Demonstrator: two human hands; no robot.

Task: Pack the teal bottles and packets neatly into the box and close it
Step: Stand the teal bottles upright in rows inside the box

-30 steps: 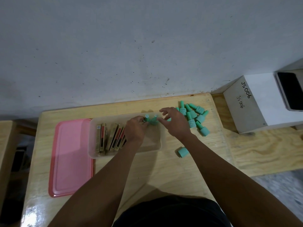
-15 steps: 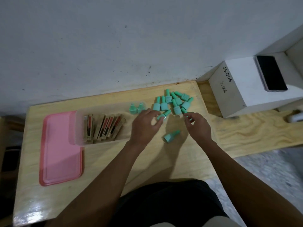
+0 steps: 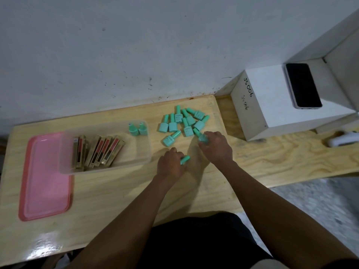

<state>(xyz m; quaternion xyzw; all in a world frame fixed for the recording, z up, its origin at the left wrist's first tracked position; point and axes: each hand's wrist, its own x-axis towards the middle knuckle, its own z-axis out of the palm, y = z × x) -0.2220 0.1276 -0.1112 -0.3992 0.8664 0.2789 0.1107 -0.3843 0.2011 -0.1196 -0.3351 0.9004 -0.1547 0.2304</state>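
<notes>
A clear plastic box (image 3: 143,154) sits on the wooden table; inside it several gold-and-red packets (image 3: 97,150) stand at the left and two teal bottles (image 3: 137,129) stand at the far right corner. A loose heap of teal bottles (image 3: 184,121) lies on the table right of the box. My left hand (image 3: 171,165) grips one teal bottle (image 3: 185,159) lying near the box's right end. My right hand (image 3: 216,146) curls its fingers round another teal bottle (image 3: 203,138) at the near edge of the heap.
A pink lid (image 3: 45,177) lies flat left of the box. A white box marked JS006 (image 3: 272,101) with a black phone (image 3: 303,85) on top stands at the right on a lower wooden board. A grey wall runs behind the table.
Both hands left the box, where two bottles now stand. The left hand has taken the lone bottle from the table; the right hand has closed on a bottle at the heap's edge.
</notes>
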